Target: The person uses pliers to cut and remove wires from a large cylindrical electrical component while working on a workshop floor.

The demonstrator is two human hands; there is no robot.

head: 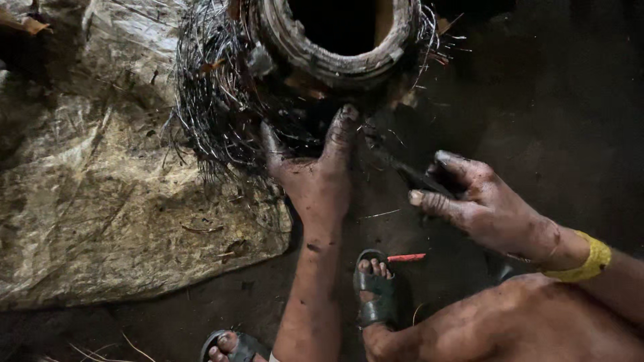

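Dirty floor (550, 100) carries a heavy, rigid motor stator (335, 40); left hand (315, 177) spread on its stiff, springy wire bundle (215, 114), right hand (483, 208) pinching a dark tool (412, 175)

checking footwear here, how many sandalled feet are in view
2: one dark strapped sandal on the foot at bottom centre, just left of a small red stick; another dark sandal at the bottom edge, partly cut off.

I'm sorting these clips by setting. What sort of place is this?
Probably a rough scrap or motor-repair spot on a dirt floor: a round metal core with frayed wire, a worn sack as a mat, and greasy hands, the right gripping a dark tool.
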